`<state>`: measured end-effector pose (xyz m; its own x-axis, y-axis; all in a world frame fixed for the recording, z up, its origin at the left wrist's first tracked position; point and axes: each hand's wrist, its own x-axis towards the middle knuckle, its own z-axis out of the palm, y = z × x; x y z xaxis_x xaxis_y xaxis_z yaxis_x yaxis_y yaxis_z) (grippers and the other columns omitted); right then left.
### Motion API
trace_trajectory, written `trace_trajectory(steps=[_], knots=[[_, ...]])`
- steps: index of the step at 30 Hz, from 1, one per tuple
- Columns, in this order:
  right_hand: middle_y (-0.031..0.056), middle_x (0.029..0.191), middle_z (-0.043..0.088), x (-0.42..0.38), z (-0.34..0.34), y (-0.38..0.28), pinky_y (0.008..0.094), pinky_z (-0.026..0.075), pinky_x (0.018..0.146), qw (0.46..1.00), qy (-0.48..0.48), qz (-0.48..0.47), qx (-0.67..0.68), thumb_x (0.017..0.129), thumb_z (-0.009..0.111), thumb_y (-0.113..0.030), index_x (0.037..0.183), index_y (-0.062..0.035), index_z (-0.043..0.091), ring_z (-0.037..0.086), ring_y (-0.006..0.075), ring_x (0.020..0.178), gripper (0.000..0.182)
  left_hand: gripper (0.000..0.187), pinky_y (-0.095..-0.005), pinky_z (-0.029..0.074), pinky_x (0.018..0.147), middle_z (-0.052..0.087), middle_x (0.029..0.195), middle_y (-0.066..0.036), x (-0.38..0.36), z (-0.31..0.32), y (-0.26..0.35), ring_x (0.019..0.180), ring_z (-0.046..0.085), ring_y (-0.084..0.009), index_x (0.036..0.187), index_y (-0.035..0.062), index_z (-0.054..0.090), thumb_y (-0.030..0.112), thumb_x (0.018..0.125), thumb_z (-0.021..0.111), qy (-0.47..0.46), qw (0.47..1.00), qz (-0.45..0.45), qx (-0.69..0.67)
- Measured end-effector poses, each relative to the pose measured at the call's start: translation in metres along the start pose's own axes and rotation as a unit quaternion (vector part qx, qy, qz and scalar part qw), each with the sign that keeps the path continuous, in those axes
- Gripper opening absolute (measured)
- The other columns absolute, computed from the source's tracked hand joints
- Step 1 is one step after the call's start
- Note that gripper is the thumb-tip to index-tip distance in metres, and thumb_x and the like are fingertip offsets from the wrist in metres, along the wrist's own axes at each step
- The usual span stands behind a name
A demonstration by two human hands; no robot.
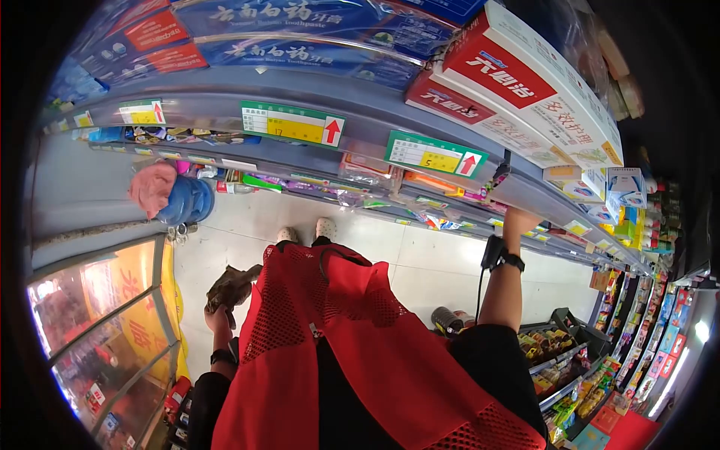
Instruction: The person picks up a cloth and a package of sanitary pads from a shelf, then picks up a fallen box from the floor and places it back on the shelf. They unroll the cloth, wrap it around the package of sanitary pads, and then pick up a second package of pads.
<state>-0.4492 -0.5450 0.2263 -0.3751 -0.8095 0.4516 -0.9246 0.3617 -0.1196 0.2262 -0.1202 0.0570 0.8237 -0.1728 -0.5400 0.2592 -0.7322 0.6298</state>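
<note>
Low at my left side, my left hand grips a crumpled dark brown cloth, which hangs out past the fingers. My right hand reaches up to the shelf edge below the red and white toothpaste boxes. Its fingers are hidden at the shelf, so what they touch does not show. A small dark item sits by the shelf edge near that hand. Blue toothpaste boxes are stacked on the top shelf, farther left.
Green and yellow price tags line the shelf front. A pink cloth lies on a blue water jug at left. A glass-fronted case stands at lower left. Crates of packaged goods are at lower right, beside stocked shelves.
</note>
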Motion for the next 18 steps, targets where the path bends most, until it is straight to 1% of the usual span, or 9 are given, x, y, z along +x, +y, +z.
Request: trace_trajectory(steps=[1,4,5,7,10,12,13,16,18], knots=[[0.019,0.11,0.063,-0.005,-0.014,-0.015,0.0404,0.047,0.084,0.996,0.072,-0.047,0.039,0.086,0.056,-0.029,0.106,-0.0009,0.063,0.06,0.035,0.098,0.035,0.046,-0.0321,0.05,0.073,0.062,0.094,-0.01,0.002,0.001,-0.005,0.079,0.061,-0.0207,0.108,-0.0009,0.055,0.001,0.063,0.061,0.0,1.0,-0.004,-0.005],[0.0209,0.101,0.065,-0.023,-0.046,-0.071,0.0376,0.047,0.078,0.959,0.032,-0.024,0.281,0.086,0.058,-0.02,0.102,0.0036,0.062,0.062,0.0327,0.088,0.029,0.047,-0.0325,0.049,0.075,0.062,0.096,-0.01,0.003,0.005,-0.019,0.082,0.06,-0.0207,0.109,-0.0006,0.055,0.001,0.063,0.061,-0.006,1.0,-0.005,-0.013],[0.0192,0.095,0.066,-0.035,-0.056,-0.099,0.038,0.045,0.082,0.942,0.026,0.036,0.332,0.084,0.056,-0.013,0.095,0.0057,0.064,0.061,0.0318,0.088,0.023,0.047,-0.0325,0.049,0.076,0.062,0.096,-0.01,-0.003,0.007,-0.019,0.083,0.06,-0.0206,0.11,-0.0005,0.055,0.002,0.063,0.061,-0.004,1.0,-0.012,-0.017],[0.0086,0.091,0.064,-0.057,-0.017,-0.102,0.032,0.045,0.067,0.892,-0.142,0.12,0.412,0.092,0.056,-0.019,0.108,0.0015,0.06,0.054,0.0146,0.074,0.026,0.047,-0.0323,0.049,0.077,0.061,0.097,-0.01,-0.019,0.012,-0.01,0.085,0.06,-0.0204,0.111,-0.0003,0.055,0.002,0.064,0.061,-0.001,1.0,-0.022,-0.022],[0.0012,0.099,0.059,-0.074,-0.005,-0.173,0.0252,0.043,0.066,0.816,-0.32,0.134,0.463,0.093,0.057,-0.023,0.114,-0.0012,0.055,0.049,0.0078,0.077,0.031,0.047,-0.0317,0.049,0.076,0.061,0.097,-0.009,-0.023,0.015,-0.017,0.084,0.06,-0.0197,0.111,-0.0001,0.054,0.002,0.064,0.061,-0.004,1.0,-0.016,-0.022],[0.0144,0.11,0.059,-0.073,0.044,-0.192,0.0382,0.043,0.079,0.92,-0.23,-0.213,0.235,0.089,0.057,-0.022,0.112,-0.0022,0.057,0.055,0.0293,0.092,0.03,0.047,-0.0313,0.049,0.076,0.061,0.097,-0.009,-0.025,0.014,-0.024,0.084,0.059,-0.0189,0.111,0.0004,0.054,0.003,0.065,0.061,-0.01,0.999,-0.02,-0.04],[0.0211,0.115,0.059,-0.073,0.068,-0.202,0.0447,0.044,0.086,0.925,-0.114,-0.341,0.123,0.087,0.057,-0.021,0.111,-0.0026,0.059,0.058,0.04,0.099,0.03,0.047,-0.0311,0.049,0.076,0.061,0.097,-0.008,-0.027,0.012,-0.024,0.084,0.059,-0.0187,0.112,0.0005,0.054,0.003,0.065,0.061,-0.009,0.999,-0.024,-0.042],[0.0214,0.11,0.061,-0.077,0.055,-0.248,0.0444,0.044,0.085,0.919,-0.161,-0.258,0.252,0.088,0.056,-0.021,0.105,-0.0009,0.061,0.059,0.038,0.098,0.027,0.047,-0.0311,0.048,0.077,0.061,0.097,-0.008,-0.036,0.008,-0.029,0.084,0.059,-0.0189,0.112,0.0007,0.054,0.003,0.065,0.061,0.001,0.997,-0.028,-0.079],[0.0207,0.095,0.064,-0.087,0.066,-0.26,0.0454,0.044,0.082,0.93,-0.13,-0.226,0.261,0.087,0.059,-0.023,0.099,-0.0002,0.063,0.06,0.0384,0.092,0.026,0.047,-0.0313,0.048,0.077,0.061,0.097,-0.009,-0.043,0.0,-0.042,0.084,0.059,-0.0195,0.112,0.0007,0.054,0.003,0.066,0.061,0.016,0.995,-0.029,-0.092]])
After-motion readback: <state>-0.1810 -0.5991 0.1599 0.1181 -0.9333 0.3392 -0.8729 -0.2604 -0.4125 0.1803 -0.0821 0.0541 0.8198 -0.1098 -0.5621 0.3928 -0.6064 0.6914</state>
